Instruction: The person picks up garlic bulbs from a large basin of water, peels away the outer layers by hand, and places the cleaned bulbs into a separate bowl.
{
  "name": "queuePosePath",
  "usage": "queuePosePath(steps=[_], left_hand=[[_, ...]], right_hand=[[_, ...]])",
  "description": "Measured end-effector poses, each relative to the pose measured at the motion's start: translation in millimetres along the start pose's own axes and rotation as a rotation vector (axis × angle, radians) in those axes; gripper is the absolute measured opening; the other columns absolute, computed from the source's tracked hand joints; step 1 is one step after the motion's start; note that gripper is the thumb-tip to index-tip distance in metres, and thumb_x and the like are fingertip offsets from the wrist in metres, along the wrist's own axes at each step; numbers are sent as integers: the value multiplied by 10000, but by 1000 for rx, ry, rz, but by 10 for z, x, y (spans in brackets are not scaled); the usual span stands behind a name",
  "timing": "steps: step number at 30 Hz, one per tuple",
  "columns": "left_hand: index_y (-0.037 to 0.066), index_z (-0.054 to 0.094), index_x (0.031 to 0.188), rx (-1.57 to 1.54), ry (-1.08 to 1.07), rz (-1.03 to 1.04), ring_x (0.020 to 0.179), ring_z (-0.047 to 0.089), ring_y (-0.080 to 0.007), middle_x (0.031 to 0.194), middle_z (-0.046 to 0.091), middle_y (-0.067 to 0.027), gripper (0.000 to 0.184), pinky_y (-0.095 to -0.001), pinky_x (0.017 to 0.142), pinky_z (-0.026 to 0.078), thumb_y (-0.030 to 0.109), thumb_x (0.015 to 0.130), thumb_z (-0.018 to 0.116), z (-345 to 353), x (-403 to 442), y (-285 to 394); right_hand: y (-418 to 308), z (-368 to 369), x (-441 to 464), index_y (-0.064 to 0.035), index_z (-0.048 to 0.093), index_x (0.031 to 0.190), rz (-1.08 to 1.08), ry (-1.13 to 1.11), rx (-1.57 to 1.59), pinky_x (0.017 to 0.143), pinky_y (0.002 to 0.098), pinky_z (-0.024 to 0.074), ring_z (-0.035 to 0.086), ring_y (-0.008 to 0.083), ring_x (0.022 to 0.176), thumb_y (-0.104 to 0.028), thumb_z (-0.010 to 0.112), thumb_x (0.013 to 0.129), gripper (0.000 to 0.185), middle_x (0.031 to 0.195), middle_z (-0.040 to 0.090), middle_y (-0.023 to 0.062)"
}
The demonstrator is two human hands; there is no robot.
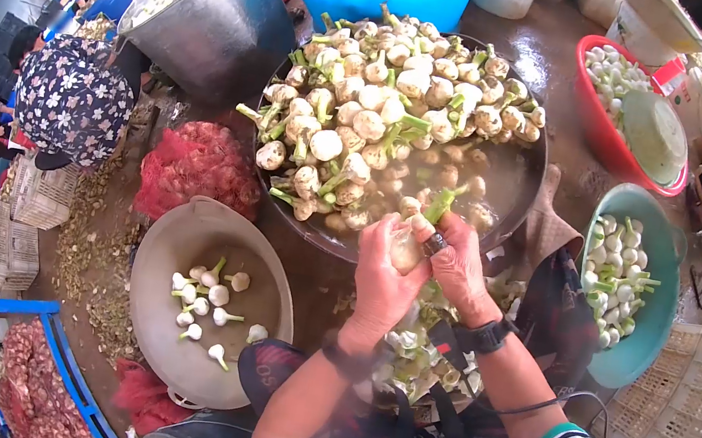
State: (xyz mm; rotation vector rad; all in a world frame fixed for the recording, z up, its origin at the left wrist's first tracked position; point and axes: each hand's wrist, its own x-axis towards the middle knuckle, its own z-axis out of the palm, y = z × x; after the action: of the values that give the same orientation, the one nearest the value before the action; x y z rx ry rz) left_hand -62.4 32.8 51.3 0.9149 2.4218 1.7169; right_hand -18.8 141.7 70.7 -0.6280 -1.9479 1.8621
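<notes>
My left hand [387, 267] is closed around a pale garlic bulb [406, 251], held above the near rim of a wide round basin [531, 207]. My right hand [460, 270] presses against the same bulb, its fingers closed on a small dark tool [435, 243] whose kind I cannot make out. A green stem [442, 204] sticks up between the hands. In the basin, a heap of unpeeled garlic bulbs [369, 125] with cut green stems rises from murky water [469, 178]. Peelings and leaves [411, 359] lie below my forearms.
A grey tub [158, 317] at left holds several cleaned garlic bulbs [218, 294]. A green basin [665, 309] and a red basin [668, 184] at right hold more. A red net sack [201, 171] and a metal pot [215, 29] stand left. A person in a floral top [74, 98] works beyond.
</notes>
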Motion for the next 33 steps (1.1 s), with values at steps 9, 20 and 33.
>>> queuePosePath(steps=[9, 20, 33], left_hand=[[29, 400, 1264, -718, -324, -432, 973, 541, -186, 1117, 509, -74, 652, -302, 804, 492, 47, 701, 728, -283, -41, -3], [-58, 517, 1125, -694, -96, -595, 787, 646, -202, 956, 629, -136, 479, -323, 655, 555, 339, 868, 593, -234, -32, -206], [34, 610, 976, -1388, -441, -618, 762, 615, -247, 951, 621, -136, 374, -364, 564, 513, 352, 807, 513, -348, -122, -182]], right_hand=[[-127, -290, -253, 40, 582, 1108, -165, -207, -181, 824, 249, 435, 530, 91, 956, -98, 524, 899, 257, 1081, 597, 71], [-119, -81, -442, 39, 641, 971, 31, 204, 191, 734, 217, 432, 524, 70, 844, 25, 522, 864, 161, 896, 601, 8], [416, -465, -422, -98, 535, 883, 436, 280, 873, 543, 305, 475, 573, 179, 657, -44, 362, 866, 182, 799, 587, 41]])
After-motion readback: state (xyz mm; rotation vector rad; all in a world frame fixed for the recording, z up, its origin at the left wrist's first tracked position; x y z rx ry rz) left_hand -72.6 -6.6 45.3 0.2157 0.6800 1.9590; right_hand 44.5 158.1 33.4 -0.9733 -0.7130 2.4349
